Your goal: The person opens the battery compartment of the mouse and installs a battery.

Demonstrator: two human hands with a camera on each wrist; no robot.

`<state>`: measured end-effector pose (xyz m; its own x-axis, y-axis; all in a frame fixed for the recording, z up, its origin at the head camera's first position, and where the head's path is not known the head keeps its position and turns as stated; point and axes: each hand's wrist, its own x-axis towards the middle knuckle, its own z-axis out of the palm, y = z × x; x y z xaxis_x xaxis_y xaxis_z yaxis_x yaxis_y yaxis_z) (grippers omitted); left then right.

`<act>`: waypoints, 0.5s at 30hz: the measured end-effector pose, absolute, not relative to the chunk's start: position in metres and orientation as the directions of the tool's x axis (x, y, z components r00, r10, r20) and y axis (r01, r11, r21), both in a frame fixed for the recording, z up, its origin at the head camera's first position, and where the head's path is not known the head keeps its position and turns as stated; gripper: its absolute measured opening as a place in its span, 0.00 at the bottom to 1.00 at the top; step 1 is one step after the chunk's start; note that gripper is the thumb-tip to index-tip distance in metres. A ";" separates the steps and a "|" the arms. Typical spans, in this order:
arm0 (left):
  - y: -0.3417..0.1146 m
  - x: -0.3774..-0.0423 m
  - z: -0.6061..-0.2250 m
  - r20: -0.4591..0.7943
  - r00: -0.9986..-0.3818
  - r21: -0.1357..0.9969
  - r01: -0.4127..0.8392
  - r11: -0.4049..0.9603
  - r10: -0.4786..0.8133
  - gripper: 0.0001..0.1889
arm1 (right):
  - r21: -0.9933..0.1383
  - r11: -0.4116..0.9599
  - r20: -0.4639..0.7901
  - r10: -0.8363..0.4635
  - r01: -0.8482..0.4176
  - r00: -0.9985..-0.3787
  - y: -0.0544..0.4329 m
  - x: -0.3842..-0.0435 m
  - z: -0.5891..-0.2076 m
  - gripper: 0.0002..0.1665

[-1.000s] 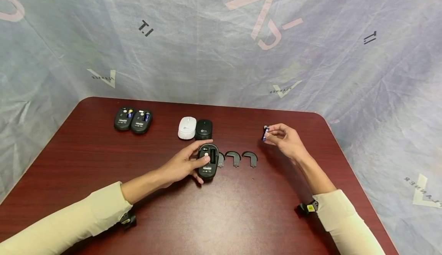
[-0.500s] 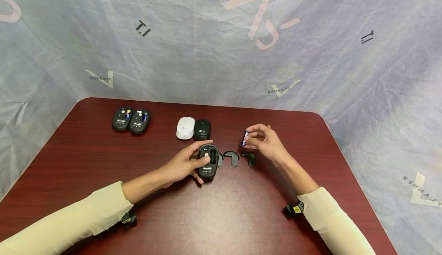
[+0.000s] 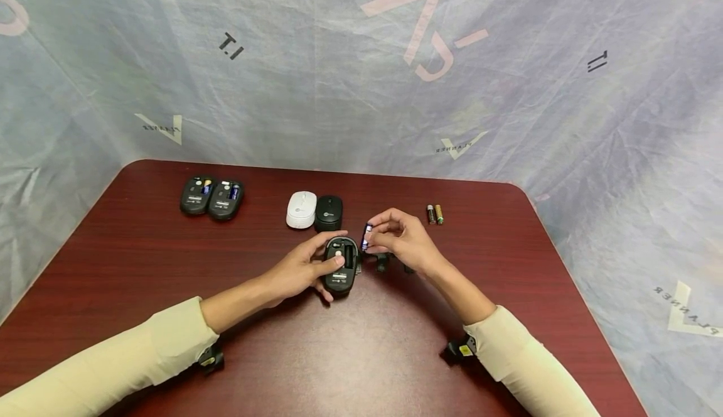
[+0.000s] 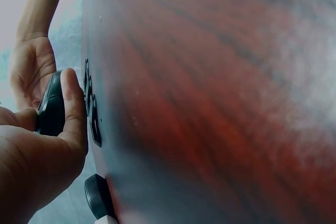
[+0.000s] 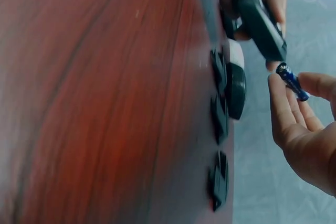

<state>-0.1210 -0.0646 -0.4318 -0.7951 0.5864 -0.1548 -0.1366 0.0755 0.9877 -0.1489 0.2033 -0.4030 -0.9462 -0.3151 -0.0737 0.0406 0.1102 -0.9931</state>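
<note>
Blue battery [image 3: 366,236] held just beside an upturned black mouse [image 3: 346,270], above the table [image 3: 361,348].
The left hand [image 3: 296,269] grips the mouse, thumb across its underside, slot exposed; the right hand [image 3: 403,238] pinches the battery and, in the head view, partly hides the loose black covers [image 3: 381,263]. Behind sit a white mouse [image 3: 302,210] and a dark mouse [image 3: 329,214]; two loose cells [image 3: 432,215] lie beyond the right hand, two opened mice [image 3: 226,202] far left.
</note>
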 end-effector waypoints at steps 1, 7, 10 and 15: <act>-0.065 -0.121 -0.432 -0.158 -0.794 0.987 -0.140 0.076 0.587 0.35 | -0.994 0.105 -0.070 -0.318 0.038 -0.946 0.201 -0.148 -0.402 0.17; -0.064 -0.121 -0.430 -0.169 -0.797 0.985 -0.154 0.075 0.579 0.35 | -0.994 0.107 -0.037 -0.326 0.003 -0.945 0.191 -0.145 -0.398 0.16; -0.063 -0.121 -0.429 -0.168 -0.800 0.985 -0.155 0.071 0.577 0.34 | -0.987 0.155 -0.020 -0.330 -0.033 -0.944 0.187 -0.143 -0.398 0.15; -0.063 -0.121 -0.429 -0.162 -0.805 0.986 -0.152 0.065 0.571 0.33 | -0.960 0.252 0.028 -0.359 -0.125 -0.933 0.184 -0.140 -0.399 0.14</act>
<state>-0.1208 -0.0626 -0.4286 -0.8048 0.5712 -0.1616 -0.1516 0.0654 0.9863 -0.1396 0.1838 -0.3985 -0.9329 -0.3591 0.0276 -0.1252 0.2516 -0.9597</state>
